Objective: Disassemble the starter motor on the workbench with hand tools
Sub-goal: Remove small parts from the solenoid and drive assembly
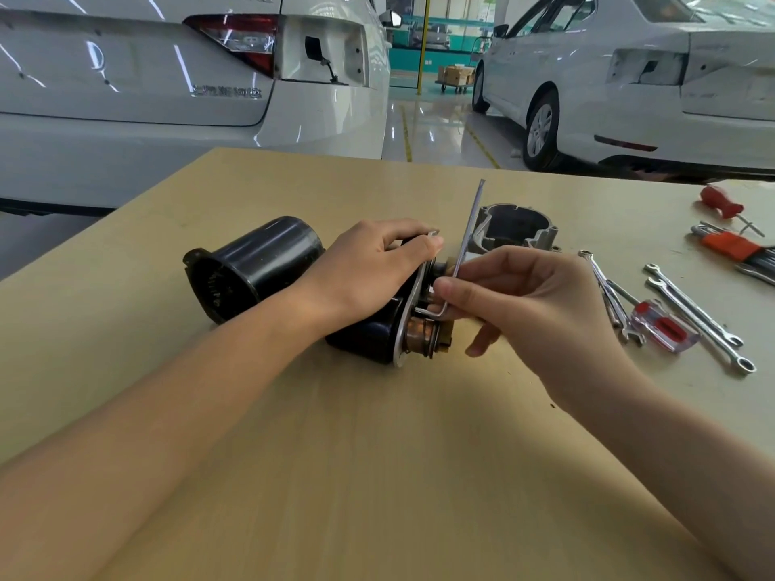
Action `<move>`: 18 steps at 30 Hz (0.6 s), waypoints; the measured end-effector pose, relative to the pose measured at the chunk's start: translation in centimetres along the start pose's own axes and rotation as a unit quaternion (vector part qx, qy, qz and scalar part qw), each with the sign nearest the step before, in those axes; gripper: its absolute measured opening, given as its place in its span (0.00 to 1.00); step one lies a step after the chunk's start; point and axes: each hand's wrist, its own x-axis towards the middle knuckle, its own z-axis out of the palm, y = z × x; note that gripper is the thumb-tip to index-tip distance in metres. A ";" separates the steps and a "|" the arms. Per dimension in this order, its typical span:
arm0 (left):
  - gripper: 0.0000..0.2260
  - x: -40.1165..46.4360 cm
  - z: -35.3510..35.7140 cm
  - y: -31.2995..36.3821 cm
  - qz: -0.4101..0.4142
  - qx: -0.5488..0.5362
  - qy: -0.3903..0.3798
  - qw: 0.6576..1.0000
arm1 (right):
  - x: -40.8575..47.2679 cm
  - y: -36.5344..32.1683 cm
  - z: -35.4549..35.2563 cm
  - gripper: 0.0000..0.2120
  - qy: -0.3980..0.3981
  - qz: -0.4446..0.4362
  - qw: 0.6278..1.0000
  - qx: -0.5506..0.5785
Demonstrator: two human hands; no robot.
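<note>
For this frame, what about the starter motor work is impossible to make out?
- Head view: the short end of the hex key vanishes behind the right hand and motor plate; the fastener it engages is hidden.
- Head view: the left hand covers the top of the starter motor.
- Head view: the hex key set is cut off by the right edge.
- Wrench size markings are too small.

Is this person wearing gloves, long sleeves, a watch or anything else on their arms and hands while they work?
No. The left hand and the right hand are bare, with no gloves, rings, watch or wristband in view. Both forearms are uncovered right to the edge of the picture, so no sleeve shows. The fingernails are short and unpainted.
</note>
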 end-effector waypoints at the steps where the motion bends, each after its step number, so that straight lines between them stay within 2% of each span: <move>1: 0.14 0.0 0.0 0.0 0.000 0.001 0.001 1.000 | 0.0 0.0 0.0 0.10 -0.001 0.002 1.000 0.001; 6: 0.15 0.0 0.0 0.1 -0.008 0.003 0.002 1.000 | 0.1 -0.3 0.0 0.11 0.004 0.034 0.999 0.018; 12: 0.14 0.0 0.1 0.2 -0.005 -0.002 -0.001 1.000 | 0.3 -0.4 0.0 0.07 0.002 0.024 0.999 -0.022; 18: 0.13 0.0 0.0 0.2 -0.006 0.000 0.006 1.000 | 0.2 -0.2 0.1 0.10 -0.007 0.036 0.999 0.010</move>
